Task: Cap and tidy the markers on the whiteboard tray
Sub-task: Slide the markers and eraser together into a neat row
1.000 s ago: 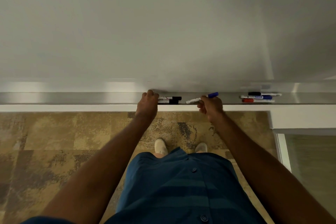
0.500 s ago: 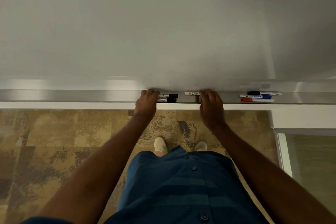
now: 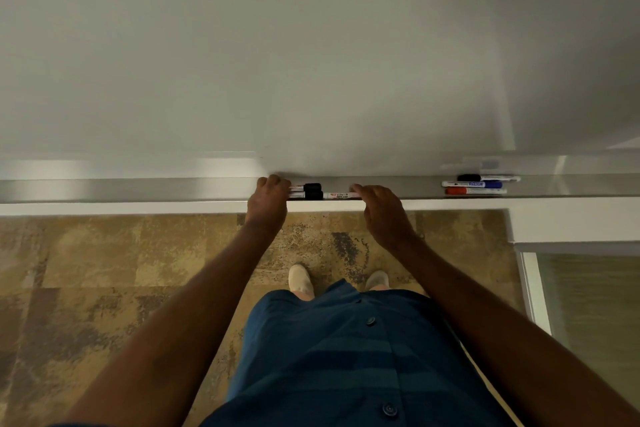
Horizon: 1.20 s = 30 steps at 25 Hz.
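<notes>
Down along the bottom of the whiteboard [image 3: 311, 45] runs the metal tray [image 3: 138, 189], and both hands are on it near its middle. The left hand [image 3: 268, 201] is curled over the tray's front edge, its fingers covering the left ends of two black-capped markers [image 3: 308, 191] that lie one behind the other, side by side and parallel to the tray; whether it actually grips them or only rests against them cannot be told. Just to their right, the white marker [image 3: 339, 195] lies along the front edge, its left end touching or nearly touching the black cap of the nearer one. The right hand [image 3: 381, 211] is loosely open, fingers bent down over this marker's right end and hiding it, so the cap there is out of sight; it looks pressed on rather than lifted.

Well apart, toward the tray's right end, three more markers lie in a neat group: a black-capped one [image 3: 488, 178] at the back, a blue one [image 3: 472, 184] in the middle, a red one [image 3: 474, 190] at the front. Below the tray are patterned carpet [image 3: 104, 270], two pale shoes [image 3: 301, 279] and a blue buttoned garment [image 3: 346, 357].
</notes>
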{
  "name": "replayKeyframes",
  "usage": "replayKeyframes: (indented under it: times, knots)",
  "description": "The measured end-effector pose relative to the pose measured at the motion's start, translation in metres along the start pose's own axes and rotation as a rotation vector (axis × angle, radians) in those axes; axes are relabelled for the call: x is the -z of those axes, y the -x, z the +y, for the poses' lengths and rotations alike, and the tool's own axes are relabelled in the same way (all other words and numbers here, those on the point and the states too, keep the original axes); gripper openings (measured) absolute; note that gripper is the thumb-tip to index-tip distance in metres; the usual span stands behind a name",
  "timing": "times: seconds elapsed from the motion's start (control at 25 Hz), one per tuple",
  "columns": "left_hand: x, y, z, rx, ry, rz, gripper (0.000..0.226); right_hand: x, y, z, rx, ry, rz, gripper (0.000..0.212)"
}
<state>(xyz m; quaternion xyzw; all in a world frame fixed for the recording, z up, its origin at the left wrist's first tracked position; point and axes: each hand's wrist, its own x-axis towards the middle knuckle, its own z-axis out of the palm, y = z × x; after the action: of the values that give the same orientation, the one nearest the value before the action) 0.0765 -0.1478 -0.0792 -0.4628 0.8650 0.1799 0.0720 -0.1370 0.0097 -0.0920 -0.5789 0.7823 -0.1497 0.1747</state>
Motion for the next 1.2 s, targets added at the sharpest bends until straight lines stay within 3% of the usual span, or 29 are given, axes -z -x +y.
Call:
replayKeyframes:
  times: [0.16,0.28,0.44,0.56,0.76,0.88,1.04,1.2]
  knots:
    - [0.000,-0.002,-0.003,0.005,0.036,-0.005,0.027,0.014,0.010,0.023,-0.081,-0.063,0.089,0.041]
    - [0.000,-0.002,-0.005,0.013,0.060,0.005,0.024,0.037,0.023,0.065,-0.246,0.019,0.165,0.034]
    - [-0.001,-0.001,-0.001,0.032,0.076,0.022,0.026,0.069,0.041,0.120,-0.419,0.187,0.131,0.052]
    - [0.000,0.000,0.002,0.051,0.072,0.019,0.027,0.082,0.045,0.139,-0.396,0.266,0.018,0.063]
    - [0.002,0.000,0.005,0.071,0.068,0.010,0.029,0.093,0.029,0.151,-0.344,0.330,-0.091,0.046]
    - [0.002,0.001,0.006,0.081,0.069,0.014,0.031,0.099,0.025,0.165,-0.265,0.244,-0.125,0.025]
    - [0.002,0.001,0.008,0.097,0.078,0.009,0.030,0.109,0.026,0.176,-0.284,0.012,-0.185,0.029]
    - [0.003,0.001,0.009,0.101,0.087,0.009,0.031,0.121,0.019,0.177,-0.273,-0.026,-0.271,0.031]
